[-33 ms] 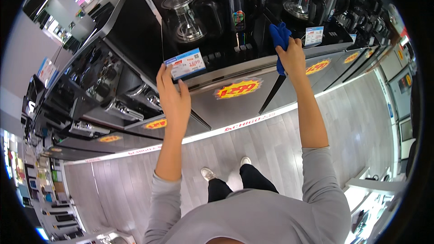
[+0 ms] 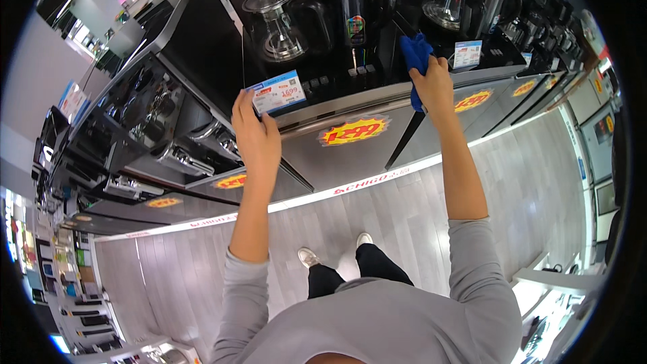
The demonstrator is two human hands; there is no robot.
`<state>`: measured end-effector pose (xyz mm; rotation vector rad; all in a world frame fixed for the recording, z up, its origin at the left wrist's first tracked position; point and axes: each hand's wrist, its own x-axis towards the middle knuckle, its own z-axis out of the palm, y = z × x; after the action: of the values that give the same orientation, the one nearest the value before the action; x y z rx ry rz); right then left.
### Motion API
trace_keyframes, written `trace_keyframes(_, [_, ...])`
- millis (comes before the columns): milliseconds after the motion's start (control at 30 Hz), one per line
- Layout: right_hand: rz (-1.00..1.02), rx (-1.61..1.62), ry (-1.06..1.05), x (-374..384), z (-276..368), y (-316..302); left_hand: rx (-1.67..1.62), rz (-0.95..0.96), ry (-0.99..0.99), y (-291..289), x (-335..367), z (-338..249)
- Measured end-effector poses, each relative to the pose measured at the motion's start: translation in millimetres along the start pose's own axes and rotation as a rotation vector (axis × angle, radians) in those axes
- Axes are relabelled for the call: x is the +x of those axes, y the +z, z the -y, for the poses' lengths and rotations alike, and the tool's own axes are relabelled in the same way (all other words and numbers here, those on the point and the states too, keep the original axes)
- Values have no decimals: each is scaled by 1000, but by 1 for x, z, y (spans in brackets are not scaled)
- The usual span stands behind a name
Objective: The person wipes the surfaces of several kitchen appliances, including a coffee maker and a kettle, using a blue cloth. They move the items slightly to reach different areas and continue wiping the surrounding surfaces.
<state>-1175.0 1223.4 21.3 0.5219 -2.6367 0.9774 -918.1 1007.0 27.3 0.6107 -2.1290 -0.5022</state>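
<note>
My right hand is closed on a crumpled blue cloth, at the front edge of a black-topped cabinet. Part of the cloth hangs below my fingers. My left hand rests at the cabinet's front left corner, fingers stretched out and thumb apart. Its fingertips touch or nearly touch the left end of a white and blue price card. Behind the card stand a glass kettle with a lid and a black electric kettle.
Further right are another glass kettle, a dark kettle and a second price card. Yellow and red price stickers mark the cabinet fronts. More glossy dark appliances line the left. Grey plank floor lies below.
Both hands have shifted only very slightly, with the view. The blue cloth's top is bunched a little differently in my right hand.
</note>
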Motion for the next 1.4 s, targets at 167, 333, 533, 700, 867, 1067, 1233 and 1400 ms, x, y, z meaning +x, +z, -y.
trace_keyframes(167, [42,8,-31,4,7,7,7,-69,-189,17,19,33])
trace_keyframes(333, [94,29,-53,4,23,8,-228,4,-403,18,29,40])
trace_keyframes(533, [300,92,-121,-25,87,26,-529,-161,-453,-3,-6,44])
trace_keyframes(700, [496,157,-374,-81,171,54,-563,-655,-433,-46,-71,-5])
trace_keyframes(867, [821,453,-686,-127,195,79,-487,-750,-340,-58,-89,-18])
trace_keyframes(1067, [881,543,-657,-103,157,47,-346,-689,-353,-55,-95,-4])
trace_keyframes(1233, [285,108,-464,-51,135,15,-430,-560,-391,-31,-82,7])
trace_keyframes(1400, [339,-13,-592,-50,148,49,-626,-562,-179,-8,-38,11])
